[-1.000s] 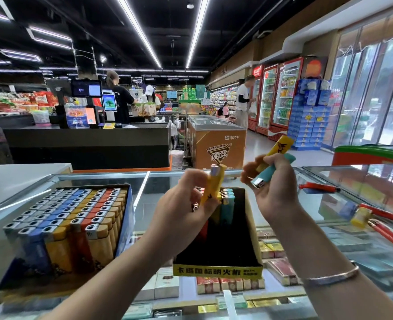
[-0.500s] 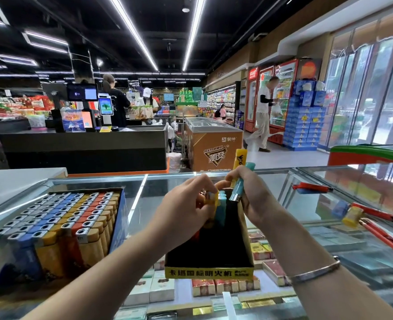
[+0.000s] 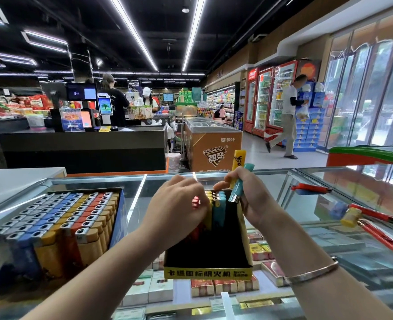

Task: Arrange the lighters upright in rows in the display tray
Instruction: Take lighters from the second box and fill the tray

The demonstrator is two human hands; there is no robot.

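A black display tray (image 3: 208, 267) with a yellow front label stands on the glass counter. Yellow, teal and red lighters (image 3: 216, 205) stand upright in rows at its far end. My left hand (image 3: 179, 209) reaches into the tray's back left, fingers curled over the yellow lighters' tops. Just right of the rows, my right hand (image 3: 251, 199) grips a teal lighter (image 3: 239, 184) and a yellow lighter (image 3: 238, 162), both upside down with metal heads pointing down.
A full tray of lighters (image 3: 59, 225) sits at the left on the counter. Long red lighters (image 3: 380, 234) and a yellow one (image 3: 350, 217) lie at the right on the glass. Cigarette packs (image 3: 223, 286) fill the case below. Shoppers and checkout counters are far behind.
My left hand has brought a yellow lighter down into the tray's rows. My right hand has swung left and lower, coming close beside the standing lighters with its two lighters.
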